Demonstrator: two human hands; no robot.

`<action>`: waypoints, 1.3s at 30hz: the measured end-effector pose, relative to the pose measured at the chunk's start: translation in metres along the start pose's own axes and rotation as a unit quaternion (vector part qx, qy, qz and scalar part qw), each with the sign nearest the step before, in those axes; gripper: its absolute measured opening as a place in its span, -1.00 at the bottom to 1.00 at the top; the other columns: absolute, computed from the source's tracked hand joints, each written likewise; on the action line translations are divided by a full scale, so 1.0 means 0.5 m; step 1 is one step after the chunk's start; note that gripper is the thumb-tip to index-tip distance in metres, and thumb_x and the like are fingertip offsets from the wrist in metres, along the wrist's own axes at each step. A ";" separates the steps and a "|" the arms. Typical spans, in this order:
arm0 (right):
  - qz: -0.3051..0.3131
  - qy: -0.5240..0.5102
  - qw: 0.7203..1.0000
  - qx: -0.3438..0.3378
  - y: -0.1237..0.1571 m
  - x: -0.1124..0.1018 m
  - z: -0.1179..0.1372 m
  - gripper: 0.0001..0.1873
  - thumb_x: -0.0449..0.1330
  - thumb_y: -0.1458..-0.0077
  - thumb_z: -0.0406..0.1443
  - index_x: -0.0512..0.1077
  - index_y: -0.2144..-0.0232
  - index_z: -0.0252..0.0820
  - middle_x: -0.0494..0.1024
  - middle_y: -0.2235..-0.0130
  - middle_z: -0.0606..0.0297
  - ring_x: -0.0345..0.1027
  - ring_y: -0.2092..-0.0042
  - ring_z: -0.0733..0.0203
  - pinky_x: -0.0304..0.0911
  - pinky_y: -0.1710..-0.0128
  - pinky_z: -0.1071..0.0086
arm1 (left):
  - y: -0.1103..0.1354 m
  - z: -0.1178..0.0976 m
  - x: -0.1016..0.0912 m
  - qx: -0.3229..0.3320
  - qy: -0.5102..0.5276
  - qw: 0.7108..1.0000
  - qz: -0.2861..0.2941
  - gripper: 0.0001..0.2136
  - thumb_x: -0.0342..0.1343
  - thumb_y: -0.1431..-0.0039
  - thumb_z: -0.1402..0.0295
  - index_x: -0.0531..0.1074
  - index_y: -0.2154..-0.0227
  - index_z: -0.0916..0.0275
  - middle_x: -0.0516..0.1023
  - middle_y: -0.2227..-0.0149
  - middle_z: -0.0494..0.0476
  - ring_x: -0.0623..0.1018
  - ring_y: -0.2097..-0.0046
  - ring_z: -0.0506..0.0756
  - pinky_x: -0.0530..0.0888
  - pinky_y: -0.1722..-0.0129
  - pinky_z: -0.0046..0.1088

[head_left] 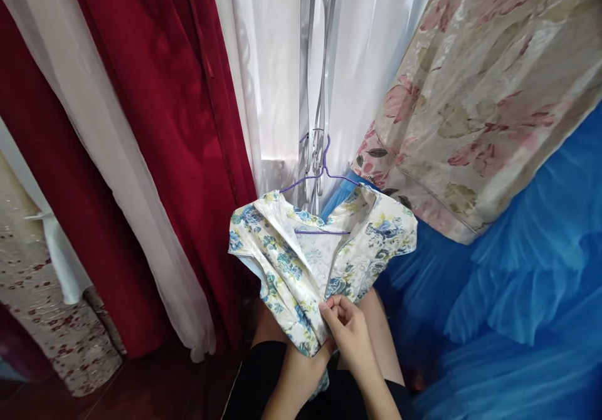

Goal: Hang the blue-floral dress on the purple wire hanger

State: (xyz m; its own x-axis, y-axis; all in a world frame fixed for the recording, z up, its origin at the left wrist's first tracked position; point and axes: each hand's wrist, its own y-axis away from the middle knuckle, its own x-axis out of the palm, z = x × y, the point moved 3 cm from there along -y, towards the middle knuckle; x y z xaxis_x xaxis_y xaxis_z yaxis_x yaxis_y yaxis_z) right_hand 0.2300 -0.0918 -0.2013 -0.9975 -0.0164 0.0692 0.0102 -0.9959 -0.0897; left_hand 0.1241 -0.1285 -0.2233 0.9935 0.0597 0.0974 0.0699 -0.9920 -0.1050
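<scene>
Your one view comes from the camera on your head, facing forward and tipped down. It sits close over your lap. Your right hand (350, 329) and left hand (301, 360) enter at the near bottom edge, about centre, and the floral dress (301, 263) on its purple hanger (324, 169) hangs just beyond them, mid-frame. Farther off, straight ahead, you face the white curtain (273, 63). The red curtain (155, 125) fills the left; the blue tulle (517, 294) and rose-print fabric (493, 94) fill the right. The wooden floor (155, 388) shows near left. Heights look squeezed.
</scene>
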 end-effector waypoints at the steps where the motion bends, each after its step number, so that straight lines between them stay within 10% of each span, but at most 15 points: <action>1: 0.008 -0.003 1.000 0.008 0.001 -0.005 0.006 -0.57 0.33 -0.06 0.03 0.35 0.44 -0.18 0.15 0.63 0.52 -0.01 0.56 0.33 -0.05 0.52 0.44 | 0.002 0.001 0.004 -0.003 0.001 1.000 0.007 -0.48 0.35 -0.07 0.17 0.51 -0.10 0.16 0.51 -0.17 0.31 0.38 -0.29 0.37 0.26 -0.33 -0.05; 6: 0.081 -0.010 0.996 0.037 0.012 -0.041 0.050 -0.55 0.33 -0.07 0.05 0.40 0.44 -0.22 0.32 0.65 0.41 0.14 0.57 0.30 0.04 0.49 0.41 | 0.022 0.033 0.000 -0.034 0.034 0.999 -0.014 -0.53 0.23 -0.20 0.06 0.50 -0.11 0.14 0.46 -0.23 0.24 0.28 -0.36 0.31 0.20 -0.37 -0.11; 13: 0.109 -0.128 0.982 0.086 0.031 -0.073 0.052 -0.58 0.39 -0.03 -0.02 0.43 0.53 -0.24 0.46 0.64 0.31 0.15 0.59 0.36 0.00 0.52 0.46 | 0.011 0.053 -0.085 -0.045 0.019 0.972 -0.231 -0.51 0.30 -0.06 0.01 0.53 0.02 0.19 0.61 0.00 0.25 0.47 -0.20 0.39 0.41 -0.20 -0.11; 20: 0.077 -0.200 0.972 0.098 0.019 -0.068 0.046 -0.63 0.41 -0.01 -0.09 0.44 0.53 -0.24 0.43 0.66 0.34 0.11 0.61 0.39 -0.01 0.55 0.48 | -0.006 -0.004 -0.187 0.182 -0.047 0.876 -0.445 -0.67 0.20 -0.21 0.12 0.40 0.05 0.15 0.45 -0.03 0.16 0.44 -0.11 0.23 0.39 -0.08 -0.30; 28: 0.145 -0.152 0.973 0.094 0.016 -0.042 0.057 -0.70 0.35 -0.07 -0.14 0.49 0.49 -0.27 0.44 0.68 0.35 0.11 0.63 0.41 -0.12 0.55 0.47 | -0.018 -0.066 0.000 0.148 -0.148 0.977 -0.048 -0.85 0.15 -0.26 0.25 0.47 0.16 0.14 0.52 0.17 0.18 0.51 0.09 0.21 0.42 0.04 -0.32; 39: 0.099 -0.136 0.980 0.111 0.030 -0.053 0.072 -0.61 0.41 0.02 -0.05 0.51 0.52 -0.29 0.29 0.74 0.42 -0.04 0.65 0.45 -0.22 0.55 0.44 | 0.003 -0.074 0.019 0.209 -0.209 0.955 -0.038 -0.83 0.03 -0.34 0.41 0.29 0.42 0.19 0.36 0.42 0.03 0.40 0.36 0.05 0.33 0.30 -0.46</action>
State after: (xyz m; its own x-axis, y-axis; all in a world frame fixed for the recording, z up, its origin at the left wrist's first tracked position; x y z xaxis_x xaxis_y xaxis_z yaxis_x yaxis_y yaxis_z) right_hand 0.2588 -0.1096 -0.1690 -0.9190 -0.2046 0.3370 0.2469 -0.9651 0.0873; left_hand 0.1303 -0.1335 -0.1860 0.9271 0.2564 -0.2733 0.0872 -0.8569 -0.5080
